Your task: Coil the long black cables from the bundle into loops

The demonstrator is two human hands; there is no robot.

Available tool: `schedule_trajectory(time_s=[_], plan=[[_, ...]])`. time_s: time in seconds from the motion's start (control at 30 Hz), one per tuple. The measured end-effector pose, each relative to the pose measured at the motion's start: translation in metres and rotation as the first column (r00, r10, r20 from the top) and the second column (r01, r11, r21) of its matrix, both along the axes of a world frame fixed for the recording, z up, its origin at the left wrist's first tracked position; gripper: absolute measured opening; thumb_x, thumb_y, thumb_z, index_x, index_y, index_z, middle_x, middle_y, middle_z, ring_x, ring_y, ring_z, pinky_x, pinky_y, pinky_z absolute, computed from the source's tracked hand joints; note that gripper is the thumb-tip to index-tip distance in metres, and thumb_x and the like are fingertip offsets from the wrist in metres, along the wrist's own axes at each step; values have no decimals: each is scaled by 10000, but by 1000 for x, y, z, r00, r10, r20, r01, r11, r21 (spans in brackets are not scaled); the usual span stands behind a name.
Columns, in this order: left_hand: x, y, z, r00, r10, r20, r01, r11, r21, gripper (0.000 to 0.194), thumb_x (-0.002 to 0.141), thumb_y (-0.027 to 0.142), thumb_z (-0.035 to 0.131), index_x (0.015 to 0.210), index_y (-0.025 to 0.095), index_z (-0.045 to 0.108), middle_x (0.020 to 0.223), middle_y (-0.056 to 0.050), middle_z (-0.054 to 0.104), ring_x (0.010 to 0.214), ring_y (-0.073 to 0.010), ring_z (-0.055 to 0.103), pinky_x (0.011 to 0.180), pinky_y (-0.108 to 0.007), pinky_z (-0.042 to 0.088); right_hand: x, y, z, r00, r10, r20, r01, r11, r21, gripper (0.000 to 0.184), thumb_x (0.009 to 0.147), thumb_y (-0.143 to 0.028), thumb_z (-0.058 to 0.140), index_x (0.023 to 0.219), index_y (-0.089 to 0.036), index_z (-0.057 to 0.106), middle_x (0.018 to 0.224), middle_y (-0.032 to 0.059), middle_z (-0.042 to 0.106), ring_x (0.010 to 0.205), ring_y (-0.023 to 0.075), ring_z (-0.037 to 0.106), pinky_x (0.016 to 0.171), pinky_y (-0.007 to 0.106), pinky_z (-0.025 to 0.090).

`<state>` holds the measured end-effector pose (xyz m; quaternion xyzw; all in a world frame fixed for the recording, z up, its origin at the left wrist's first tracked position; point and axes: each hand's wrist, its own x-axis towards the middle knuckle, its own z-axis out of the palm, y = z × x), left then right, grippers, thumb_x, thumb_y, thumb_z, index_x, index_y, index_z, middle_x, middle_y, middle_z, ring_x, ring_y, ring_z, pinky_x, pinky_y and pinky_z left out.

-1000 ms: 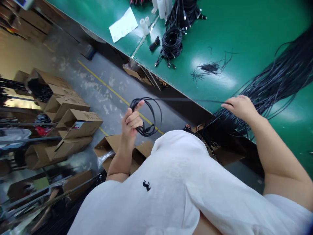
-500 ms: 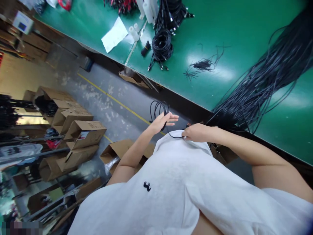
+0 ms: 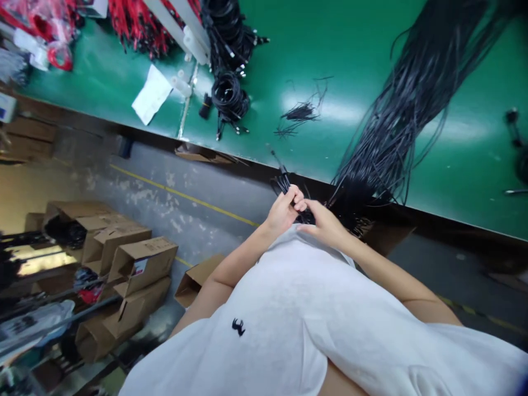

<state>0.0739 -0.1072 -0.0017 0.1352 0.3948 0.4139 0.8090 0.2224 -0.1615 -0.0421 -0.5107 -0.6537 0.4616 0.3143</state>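
My left hand [image 3: 284, 212] is closed around a coiled black cable [image 3: 284, 182], in front of the white shirt and just short of the bench edge. One cable end with a plug sticks out above the fist. My right hand [image 3: 326, 224] meets the left from the right side, its thumb and fingers around the lower part of the coil. Some of the fingertips are hidden there. Beyond the right hand, a large bundle of long black cables [image 3: 396, 121] hangs over the edge of the green bench [image 3: 355, 44].
On the bench lie finished coils [image 3: 230, 96], black wire ties [image 3: 300, 112], white paper [image 3: 151, 94] and red-and-black leads [image 3: 140, 27]. Cardboard boxes [image 3: 142, 258] stand on the floor at left. An open box [image 3: 198, 280] is beside my left forearm.
My right hand has come leftward to meet the left at the coil. The left fingers, stretched out before, have closed on it. The view has shifted to the right.
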Motion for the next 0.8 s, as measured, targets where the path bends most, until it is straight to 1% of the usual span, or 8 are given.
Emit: schedule_trajectory(time_s=[0.07, 0.17, 0.3, 0.4, 0.47, 0.53, 0.63, 0.8], plan=[[16, 3, -1, 999, -27, 19, 26, 999, 37, 229, 941, 268, 598, 744, 164, 546, 773, 20, 574, 687, -56, 592, 717, -193, 492, -2, -3, -5, 998, -40, -50, 32, 989, -144, 446, 872, -428, 588, 1233, -179, 504, 1031, 90, 646, 894, 231, 641, 768, 352, 507], [29, 12, 0, 959, -279, -53, 283, 955, 87, 181, 854, 336, 714, 846, 163, 663, 991, -32, 686, 994, -155, 658, 941, -291, 485, 29, -1, 4, 981, -83, -177, 28, 955, -295, 291, 927, -413, 492, 1084, -177, 555, 790, 19, 599, 675, 153, 577, 660, 282, 468], [39, 25, -2, 717, -674, -179, 697, 700, 155, 388, 809, 454, 741, 1063, 160, 732, 1174, -111, 704, 1179, -248, 609, 1061, -375, 421, 124, -18, 33, 935, -255, -244, 124, 884, -450, 348, 888, -523, 553, 893, -175, 549, 589, -43, 452, 534, 102, 428, 567, 238, 386], [44, 27, -13, 573, -792, -211, 819, 559, 126, 416, 839, 471, 701, 1140, 184, 709, 1191, -126, 703, 1111, -248, 647, 1010, -396, 461, 210, -38, 62, 874, -467, 132, 480, 791, -380, 292, 904, -462, 553, 852, -175, 552, 592, -34, 461, 561, 102, 421, 605, 240, 358], [42, 25, -29, 561, -781, -275, 821, 568, 61, 430, 834, 496, 694, 1131, 185, 701, 1148, -121, 715, 1056, -234, 664, 983, -388, 480, 269, -44, 78, 645, -541, 540, 706, 693, -148, 225, 926, -381, 550, 876, -164, 581, 704, 23, 574, 650, 121, 487, 649, 260, 333], [35, 22, -53, 580, -720, -382, 771, 636, -28, 466, 805, 535, 703, 1109, 183, 693, 1129, -114, 716, 1042, -222, 663, 982, -377, 485, 329, -40, 84, 261, -514, 817, 791, 599, 124, 241, 954, -353, 533, 988, -129, 615, 879, 121, 657, 765, 156, 548, 676, 303, 291], [16, 19, -94, 565, -625, -539, 649, 740, -178, 555, 720, 603, 730, 1070, 176, 671, 1106, -114, 716, 1028, -225, 667, 983, -385, 495, 416, -22, 65, -123, -404, 907, 780, 526, 340, 447, 1011, -407, 439, 1223, -36, 569, 1078, 259, 642, 933, 205, 592, 703, 363, 240], [-6, 1, -144, 380, -625, -682, 542, 748, -384, 527, 707, 570, 703, 1048, 174, 636, 1040, -119, 724, 1001, -256, 686, 972, -462, 505, 503, 16, -28, -140, -242, 960, 901, 370, 225, 384, 952, -237, 561, 1258, -14, 621, 1109, 302, 635, 1049, 252, 609, 725, 399, 269]])
